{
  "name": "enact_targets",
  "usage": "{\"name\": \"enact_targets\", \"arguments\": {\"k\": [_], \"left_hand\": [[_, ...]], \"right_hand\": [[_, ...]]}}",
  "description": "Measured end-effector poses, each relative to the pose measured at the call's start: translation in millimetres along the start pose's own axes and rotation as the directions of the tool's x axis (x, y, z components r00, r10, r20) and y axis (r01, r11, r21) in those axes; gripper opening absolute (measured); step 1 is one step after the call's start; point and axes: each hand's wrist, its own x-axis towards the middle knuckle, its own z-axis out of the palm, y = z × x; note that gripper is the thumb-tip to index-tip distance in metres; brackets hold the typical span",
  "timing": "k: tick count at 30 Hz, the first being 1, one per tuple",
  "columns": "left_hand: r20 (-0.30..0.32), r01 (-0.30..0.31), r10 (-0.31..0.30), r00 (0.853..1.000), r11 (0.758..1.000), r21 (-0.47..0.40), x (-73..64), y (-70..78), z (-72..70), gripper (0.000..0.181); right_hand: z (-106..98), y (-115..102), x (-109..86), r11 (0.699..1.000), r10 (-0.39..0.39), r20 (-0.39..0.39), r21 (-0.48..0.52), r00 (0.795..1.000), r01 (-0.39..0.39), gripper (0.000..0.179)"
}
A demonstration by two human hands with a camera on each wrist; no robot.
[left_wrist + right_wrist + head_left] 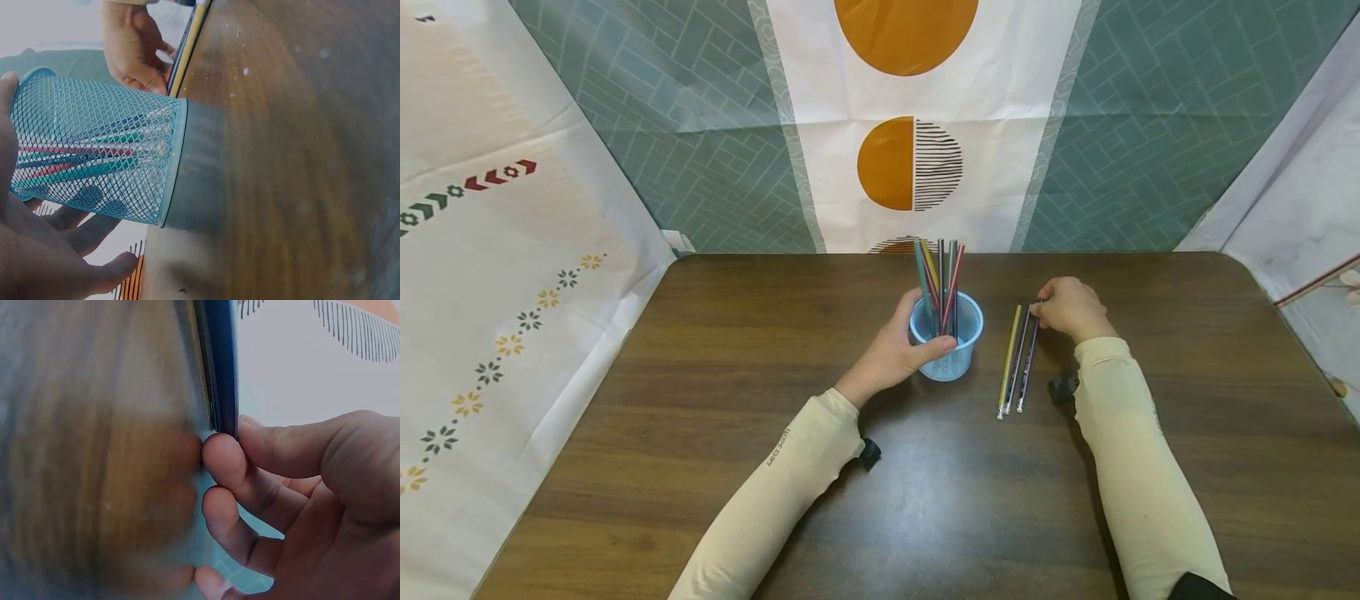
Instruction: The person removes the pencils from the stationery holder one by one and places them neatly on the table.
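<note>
On the table stands a light blue mesh pen cup (947, 364) holding several pencils (939, 283) in teal, yellow, dark and red. My left hand (886, 354) grips the cup from its left side, thumb across the near rim; in the left wrist view the fingers (90, 234) curve round behind the mesh. To the right of the cup a yellow pencil (1009, 360) and two dark pencils (1028, 367) lie side by side, eraser ends towards me. My right hand (1070, 308) pinches the far end of the rightmost dark pencil between thumb and index finger.
The brown wooden table (715, 467) has its back edge just beyond the cup, against a patterned cloth backdrop (700, 125). White cloth (550, 367) hangs along the left side. A black wrist camera (870, 454) sits under the left forearm, close over the table.
</note>
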Motion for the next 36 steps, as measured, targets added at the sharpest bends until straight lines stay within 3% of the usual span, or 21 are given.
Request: {"name": "enact_targets", "arguments": {"k": [36], "left_hand": [[0.004, 0.0, 0.0, 1.0, 1.0, -0.013, 0.5, 2.2, -0.1, 0.083]], "right_hand": [[3.7, -5.2, 2.2, 1.0, 0.024, 0.005, 0.008, 1.0, -0.024, 0.026]]}}
